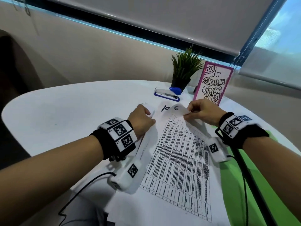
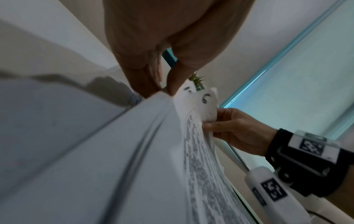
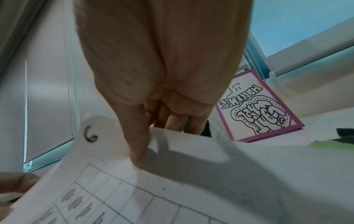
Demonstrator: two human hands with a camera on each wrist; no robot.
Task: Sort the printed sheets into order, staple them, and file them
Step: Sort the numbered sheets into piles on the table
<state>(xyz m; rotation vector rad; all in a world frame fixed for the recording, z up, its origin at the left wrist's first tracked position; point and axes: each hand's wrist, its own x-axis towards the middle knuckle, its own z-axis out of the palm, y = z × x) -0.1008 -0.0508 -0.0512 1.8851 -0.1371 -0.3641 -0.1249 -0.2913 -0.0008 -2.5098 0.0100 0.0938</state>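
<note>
Your top printed sheet (image 1: 177, 160) carries a handwritten "6" in black marker at its far corner, and the sheet under it shows a handwritten "10" just to the left of that. The table printed on the top sheet is too small to read. At the far right of the white table (image 1: 65, 115) stands a pink-framed card (image 1: 212, 84) with bubble lettering turned upside down to you; I cannot read it with any certainty.

Your right hand (image 1: 203, 113) pinches the far right corner of the sheet marked 6: the thumb lies on top and the curled fingers (image 3: 172, 121) are under the edge, lifting that corner off the pile. Your left hand (image 1: 141, 119) is at the far left edge of the stack of sheets (image 1: 146, 201), fingers curled, with thumb and fingertips (image 2: 172, 81) closed on the paper edges. The stack lies in front of you on the table, running from the near edge out to both hands.

A blue and white stapler (image 1: 167, 93) sits beyond the sheets, apart from both hands, next to a small potted plant (image 1: 184, 70). A green folder (image 1: 236, 168) lies under the right side of the pile.
</note>
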